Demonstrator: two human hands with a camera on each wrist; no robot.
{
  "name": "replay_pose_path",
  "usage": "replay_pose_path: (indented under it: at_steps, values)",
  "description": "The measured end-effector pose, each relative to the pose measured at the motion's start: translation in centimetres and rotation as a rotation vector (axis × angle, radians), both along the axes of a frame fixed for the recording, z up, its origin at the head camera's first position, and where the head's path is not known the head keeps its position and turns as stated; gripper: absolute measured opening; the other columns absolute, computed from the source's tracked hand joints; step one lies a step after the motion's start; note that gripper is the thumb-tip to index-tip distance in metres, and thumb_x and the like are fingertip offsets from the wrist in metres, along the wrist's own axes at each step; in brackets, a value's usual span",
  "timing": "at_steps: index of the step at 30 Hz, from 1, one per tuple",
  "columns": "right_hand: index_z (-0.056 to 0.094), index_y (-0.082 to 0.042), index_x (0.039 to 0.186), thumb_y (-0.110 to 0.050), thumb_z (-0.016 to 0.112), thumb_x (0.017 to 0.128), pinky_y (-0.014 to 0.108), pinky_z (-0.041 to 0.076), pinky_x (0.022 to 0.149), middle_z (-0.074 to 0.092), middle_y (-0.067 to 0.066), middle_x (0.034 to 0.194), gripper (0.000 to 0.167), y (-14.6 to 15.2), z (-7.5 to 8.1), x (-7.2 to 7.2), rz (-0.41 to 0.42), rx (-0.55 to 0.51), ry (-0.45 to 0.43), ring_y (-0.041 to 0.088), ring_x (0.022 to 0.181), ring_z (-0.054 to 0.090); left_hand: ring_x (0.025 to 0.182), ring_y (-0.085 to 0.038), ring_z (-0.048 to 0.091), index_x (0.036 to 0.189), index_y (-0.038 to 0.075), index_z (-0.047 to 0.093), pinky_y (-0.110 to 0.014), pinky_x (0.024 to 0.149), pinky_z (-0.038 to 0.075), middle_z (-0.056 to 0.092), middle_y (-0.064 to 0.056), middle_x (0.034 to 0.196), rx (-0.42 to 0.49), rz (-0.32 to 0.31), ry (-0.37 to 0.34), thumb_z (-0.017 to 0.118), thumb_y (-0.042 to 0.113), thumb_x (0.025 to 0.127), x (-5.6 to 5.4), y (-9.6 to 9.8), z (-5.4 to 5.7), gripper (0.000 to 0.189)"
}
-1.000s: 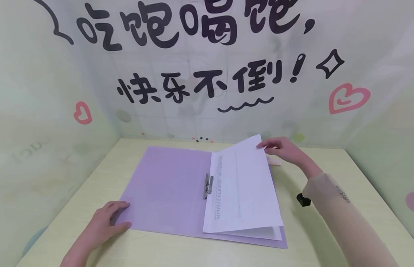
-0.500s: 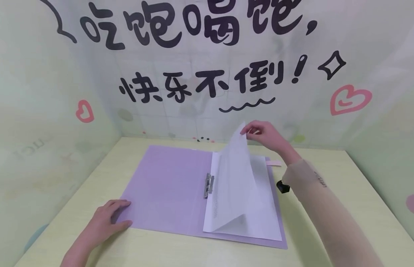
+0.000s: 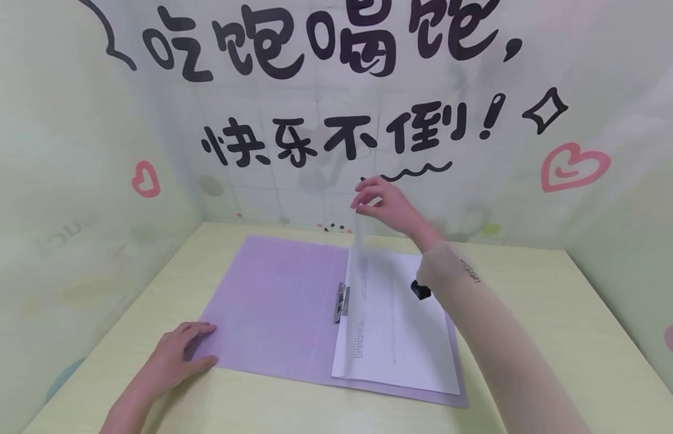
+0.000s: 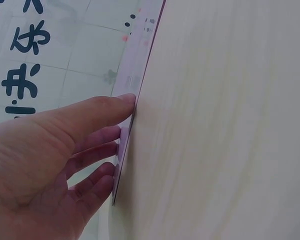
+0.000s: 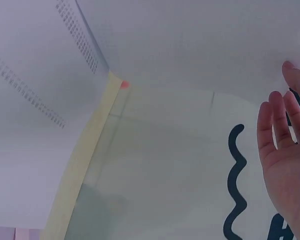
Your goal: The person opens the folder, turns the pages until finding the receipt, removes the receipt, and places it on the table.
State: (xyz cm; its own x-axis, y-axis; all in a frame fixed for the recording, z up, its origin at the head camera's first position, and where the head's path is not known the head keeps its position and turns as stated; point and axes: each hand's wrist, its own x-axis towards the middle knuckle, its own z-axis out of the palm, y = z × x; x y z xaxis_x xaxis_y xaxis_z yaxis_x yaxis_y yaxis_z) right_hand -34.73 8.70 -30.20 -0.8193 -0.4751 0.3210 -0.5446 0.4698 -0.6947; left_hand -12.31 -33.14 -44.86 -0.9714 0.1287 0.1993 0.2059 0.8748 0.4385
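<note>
A purple folder [image 3: 271, 301] lies opened flat on the table, with a metal clip [image 3: 342, 303] near its spine. Printed paper [image 3: 418, 343] fills its right side. My right hand [image 3: 388, 208] pinches the top corner of a paper sheet [image 3: 357, 289], which stands nearly upright and edge-on beside the clip. In the right wrist view the raised sheet [image 5: 190, 50] spans the top, and the thumb of that hand [image 5: 290, 165] touches it. My left hand [image 3: 170, 358] rests on the folder's near left corner; its thumb and fingertips touch the purple cover [image 4: 127, 75] in the left wrist view.
The folder lies on a pale wooden table [image 3: 537, 301]. A printed wall [image 3: 293, 205] with dark lettering and hearts closes off the back, and side walls stand left and right. A small black block [image 3: 420, 289] sits at the right sleeve's cuff.
My right hand has lifted the sheet's corner and carried it leftward, from lying low over the right side to nearly upright. The printed page beneath is now uncovered. My left hand stays at its corner.
</note>
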Motion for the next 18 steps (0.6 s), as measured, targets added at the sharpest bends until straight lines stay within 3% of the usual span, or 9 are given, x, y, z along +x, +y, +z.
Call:
replay_pose_path:
  at_steps: [7, 13, 18]
  values:
    - [0.074, -0.008, 0.100, -0.008, 0.068, 0.092, 0.033, 0.055, 0.094, 0.067, 0.008, 0.111, 0.010, -3.9, -0.6, -0.7, 0.035, 0.014, 0.037, 0.020, 0.105, 0.063, 0.106, -0.041, 0.056, 0.119, 0.004, 0.065, -0.053, 0.088, 0.045, 0.063, -0.020, 0.122, 0.001, -0.012, 0.014, 0.086, 0.021, 0.072, 0.2, 0.1, -0.1, 0.054]
    - [0.075, -0.008, 0.100, -0.007, 0.067, 0.092, 0.031, 0.055, 0.095, 0.070, 0.007, 0.110, 0.011, -6.7, -1.0, -1.1, 0.050, 0.016, 0.060, 0.019, 0.106, 0.064, 0.106, -0.042, 0.057, 0.119, 0.004, 0.066, -0.054, 0.089, 0.045, 0.063, -0.020, 0.122, -0.007, -0.010, 0.019, 0.086, 0.021, 0.072, 0.0, 0.1, 0.0, 0.054]
    - [0.073, -0.008, 0.103, -0.010, 0.069, 0.091, 0.030, 0.054, 0.095, 0.071, 0.006, 0.109, 0.013, -8.8, -2.3, -1.3, 0.062, -0.026, 0.051, 0.018, 0.107, 0.064, 0.106, -0.043, 0.057, 0.119, 0.003, 0.066, -0.055, 0.088, 0.045, 0.063, -0.021, 0.121, -0.016, -0.019, 0.031, 0.087, 0.021, 0.072, -0.2, -0.1, -0.1, 0.055]
